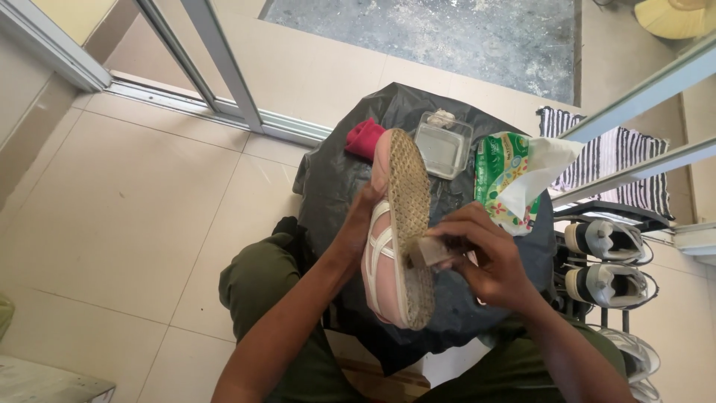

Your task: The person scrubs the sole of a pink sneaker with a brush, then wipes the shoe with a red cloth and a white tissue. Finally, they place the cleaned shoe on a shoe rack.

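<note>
Pink shoe [393,231] gripped by left hand [359,218]; right hand [488,254] fingers pinch a wipe [432,251] against its sole.

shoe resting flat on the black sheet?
No: the left hand holds the pink shoe up on edge, sole facing the right hand.

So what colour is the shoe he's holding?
Pink shoe with white straps and a dirty tan sole, seen from the head camera.

A shoe [399,231] is held over a covered worktop [335,179]; behind it lie a cloth [363,138], a tray [443,145] and, rightward, a tissue pack [503,175].
</note>
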